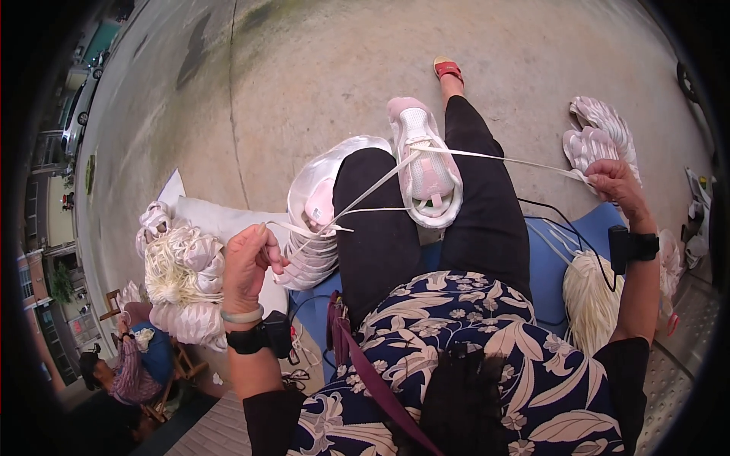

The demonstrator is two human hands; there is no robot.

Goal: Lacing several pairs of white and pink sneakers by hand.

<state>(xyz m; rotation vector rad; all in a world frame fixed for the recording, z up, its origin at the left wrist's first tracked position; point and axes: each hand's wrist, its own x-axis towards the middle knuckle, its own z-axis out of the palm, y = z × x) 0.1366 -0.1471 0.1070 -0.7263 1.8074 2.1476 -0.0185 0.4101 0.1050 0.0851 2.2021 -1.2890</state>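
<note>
A pink and white sneaker (pixel 413 125) rests on my thighs, toe pointing away from me. From its eyelet area a flat cream shoelace (pixel 517 159) stretches out to both sides. My right hand (pixel 620 191), raised at the right, pinches one end of it between thumb and fingers. Off to the left, my left hand (pixel 249 258) is closed on another stretch of lace, thumb against the index finger. A looser strand hangs between the shoe and my left hand, crossing above my left thigh. Neither hand touches the sneaker.
Beside my left leg, nested pink-white shoe pieces (pixel 313 262) stand by a white bag. Further left lie piled shoes and laces (pixel 182 266). A lace bundle (pixel 595 300) hangs at right; more shoe pieces (pixel 601 140) lie on the concrete. Another person (pixel 125 376) sits lower left.
</note>
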